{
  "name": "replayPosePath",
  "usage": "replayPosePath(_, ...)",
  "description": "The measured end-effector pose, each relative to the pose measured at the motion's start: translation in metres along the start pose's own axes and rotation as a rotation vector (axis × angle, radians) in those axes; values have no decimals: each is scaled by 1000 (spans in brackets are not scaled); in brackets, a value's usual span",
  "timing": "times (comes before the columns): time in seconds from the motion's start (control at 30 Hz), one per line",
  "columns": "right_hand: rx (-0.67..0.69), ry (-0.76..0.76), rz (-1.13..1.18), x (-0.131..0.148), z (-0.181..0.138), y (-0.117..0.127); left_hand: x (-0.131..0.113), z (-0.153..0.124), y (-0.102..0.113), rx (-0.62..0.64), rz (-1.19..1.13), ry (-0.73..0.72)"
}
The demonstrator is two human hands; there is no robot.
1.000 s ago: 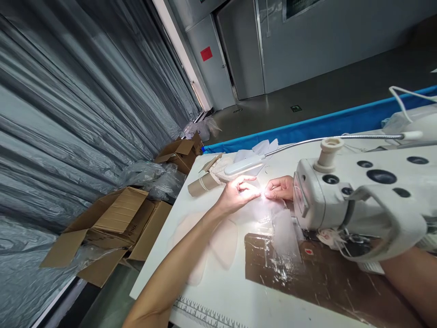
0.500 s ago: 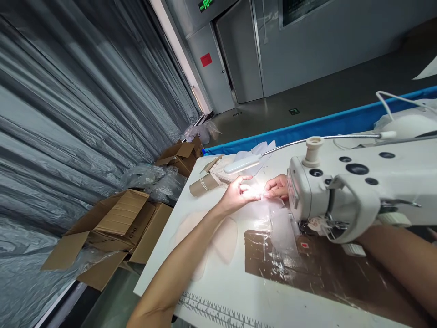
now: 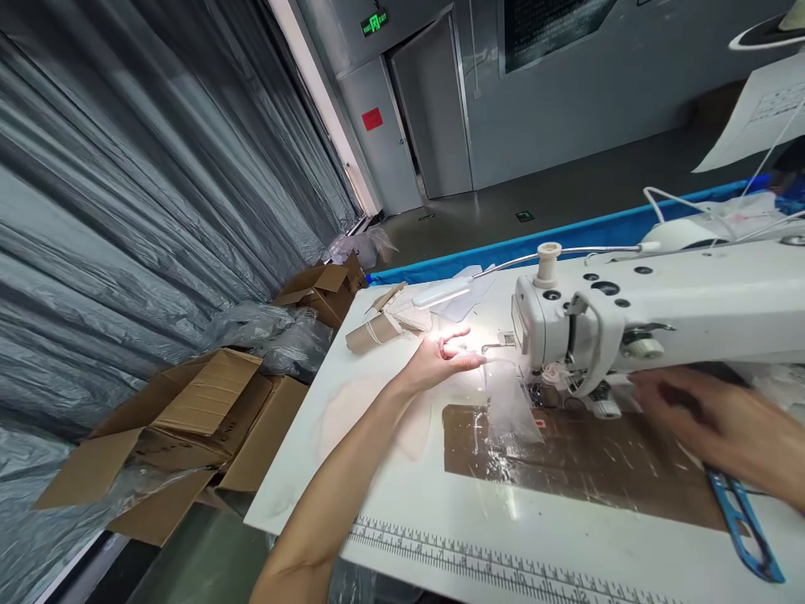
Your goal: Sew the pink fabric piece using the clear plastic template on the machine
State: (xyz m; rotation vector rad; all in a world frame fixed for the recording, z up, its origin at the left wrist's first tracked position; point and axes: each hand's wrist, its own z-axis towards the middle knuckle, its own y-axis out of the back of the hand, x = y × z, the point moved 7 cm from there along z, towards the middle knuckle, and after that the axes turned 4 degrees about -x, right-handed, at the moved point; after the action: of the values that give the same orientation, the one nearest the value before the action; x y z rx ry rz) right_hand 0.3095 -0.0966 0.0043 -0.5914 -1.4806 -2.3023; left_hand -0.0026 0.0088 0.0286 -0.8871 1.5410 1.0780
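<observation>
While we look down at a white tabletop (image 3: 402, 503), our left hand (image 3: 440, 362) lies near its far side, fingers loosely spread, their tips resting on a sheer, pale piece of fabric (image 3: 506, 403). That fabric runs from the fingertips toward us, across the edge of a brown, scuffed patch (image 3: 584, 461) set into the tabletop. Just right of the left hand stands the head of a white sewing machine (image 3: 629, 315), and the fabric's far end lies at its needle area. Beyond the hand, a small lamp (image 3: 440, 294) on a bendy metal neck throws a bright glare over the fingers. Our right hand (image 3: 717, 428) is blurred, low at the right beside the machine; we cannot tell whether it is spread or curled. Blue thread snips (image 3: 742, 520) lie just under it, touching or nearly so. A printed ruler strip (image 3: 478, 564) runs along the near edge of the tabletop. Beyond the left hand sit a cardboard roll (image 3: 371, 333) and scraps of pale material. Left of the tabletop, open cardboard boxes (image 3: 189, 419) and crumpled plastic rest on the floor against a wall of grey plastic sheeting (image 3: 126, 210). Farther off, a grey door (image 3: 433, 109) stands under a green exit sign (image 3: 374, 23), and a blue edge (image 3: 566, 235) borders the far side.
</observation>
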Motion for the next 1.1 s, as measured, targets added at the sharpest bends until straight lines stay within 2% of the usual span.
replayPosePath(0.1,91,144,-117,-16,-28,-8,-3,-11,-12,40,14,-28)
replayPosePath(0.27,-31,298,-238,-17,-70,-4,-3,-30,-30,176,89,-59)
replayPosePath(0.4,-63,267,-329,-17,-68,0,0,-36,-35,224,166,-62)
replayPosePath(0.53,-44,167,-314,-13,-61,12,6,-36,-43,289,59,-60)
replayPosePath(0.6,-5,80,-183,-2,-58,13,11,-36,-49,327,5,-44)
replayPosePath(0.7,211,-69,134,26,-56,-8,17,-36,-57,351,-44,-18)
replayPosePath(0.8,343,15,338,70,-48,-32,24,-35,-60,344,-57,3)
replayPosePath(0.87,398,55,328,89,-39,-47,27,-34,-61,337,-67,20)
replayPosePath(1.0,305,116,228,106,-17,-58,32,-31,-60,328,-130,35)
replayPosePath(1.1,300,183,143,112,-13,-63,35,-29,-60,324,-143,44)
